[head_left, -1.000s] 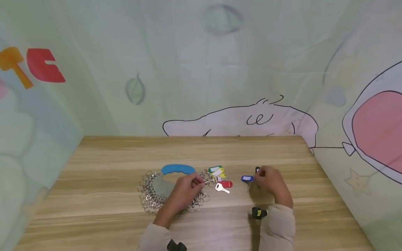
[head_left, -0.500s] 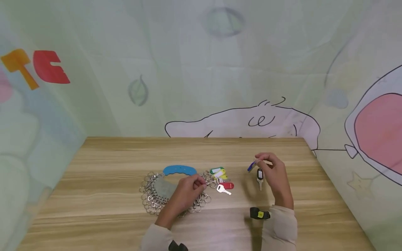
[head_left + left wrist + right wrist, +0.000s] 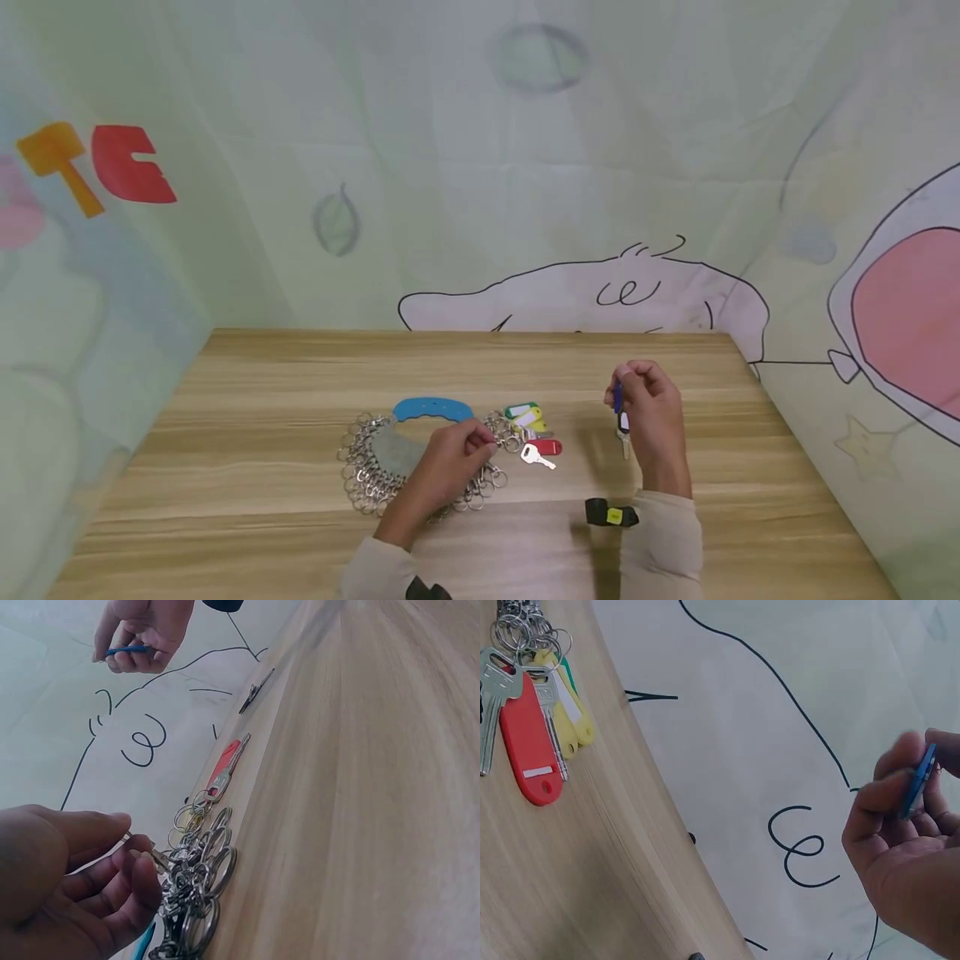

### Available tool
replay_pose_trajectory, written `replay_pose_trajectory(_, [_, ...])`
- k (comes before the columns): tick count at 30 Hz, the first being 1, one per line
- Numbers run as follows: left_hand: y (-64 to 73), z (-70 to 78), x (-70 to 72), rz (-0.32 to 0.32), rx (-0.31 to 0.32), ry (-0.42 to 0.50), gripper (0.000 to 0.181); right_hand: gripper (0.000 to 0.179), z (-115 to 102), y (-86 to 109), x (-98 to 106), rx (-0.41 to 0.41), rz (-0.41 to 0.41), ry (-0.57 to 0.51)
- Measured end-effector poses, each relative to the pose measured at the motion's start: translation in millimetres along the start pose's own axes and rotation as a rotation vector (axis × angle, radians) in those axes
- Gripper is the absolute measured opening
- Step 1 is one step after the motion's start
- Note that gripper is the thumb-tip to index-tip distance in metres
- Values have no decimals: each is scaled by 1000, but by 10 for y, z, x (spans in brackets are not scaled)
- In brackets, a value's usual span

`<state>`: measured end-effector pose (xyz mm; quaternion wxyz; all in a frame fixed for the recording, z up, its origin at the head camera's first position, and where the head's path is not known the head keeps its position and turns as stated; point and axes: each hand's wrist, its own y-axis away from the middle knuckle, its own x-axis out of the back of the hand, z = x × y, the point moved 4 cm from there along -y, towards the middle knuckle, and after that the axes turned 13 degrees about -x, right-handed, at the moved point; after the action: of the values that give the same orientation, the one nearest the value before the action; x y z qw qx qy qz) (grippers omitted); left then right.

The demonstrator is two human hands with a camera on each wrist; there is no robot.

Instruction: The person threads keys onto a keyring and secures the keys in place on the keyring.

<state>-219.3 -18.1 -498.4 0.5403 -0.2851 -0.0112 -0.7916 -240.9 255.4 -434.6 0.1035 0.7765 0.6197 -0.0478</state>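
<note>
My left hand (image 3: 450, 454) lies over the right side of a ring-shaped key holder, whose blue handle (image 3: 433, 408) faces the far side. In the left wrist view, its thumb and fingers pinch a small metal clasp (image 3: 159, 859) by the linked metal rings (image 3: 217, 862). My right hand (image 3: 654, 412), raised over the table, pinches a blue key tag (image 3: 919, 780) seen nearly edge-on. Below that hand a key with a black tag (image 3: 624, 423) lies on the table, partly covered in the head view. Any key on the blue tag is hidden.
Right of the holder lie a red tag (image 3: 547, 447), a silver key (image 3: 537, 456), yellow tags (image 3: 574, 724) and a green tag (image 3: 516, 410). The wooden table (image 3: 285, 367) meets a printed cloth wall (image 3: 450, 208) at its far edge.
My right hand has lifted the blue key tag off the table and turned it upright. The black-tagged key has come into view beneath. My left hand keeps its pinch, nearly still.
</note>
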Motion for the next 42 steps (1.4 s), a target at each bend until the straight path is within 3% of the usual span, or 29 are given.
replay_pose_trajectory(4, [-6,1,-9,-7,1,4,5,22,49,-20,-57,-33,60,108])
replay_pose_trajectory(8, [-6,-3,-19,-8,6,10,5,20,131,-36,-162,-60,58,262])
replay_pose_trajectory(15, [11,-6,-37,-3,5,25,7,5,264,-11,-371,-121,-94,457])
replay_pose_trajectory(18, [3,-14,-39,3,-1,25,7,7,294,14,-449,-126,-186,524])
replay_pose_trajectory(24, [-11,-17,-32,2,-6,36,7,15,420,41,-608,-152,-416,587])
replay_pose_trajectory(28, [-12,-13,-27,-4,-11,45,7,13,502,57,-726,-143,-502,607])
replay_pose_trajectory(33, [-7,-11,-30,-6,-7,68,7,6,564,81,-837,-103,-542,659])
replay_pose_trajectory(42, [-2,-20,-21,4,-11,80,7,4,603,101,-905,-61,-529,726])
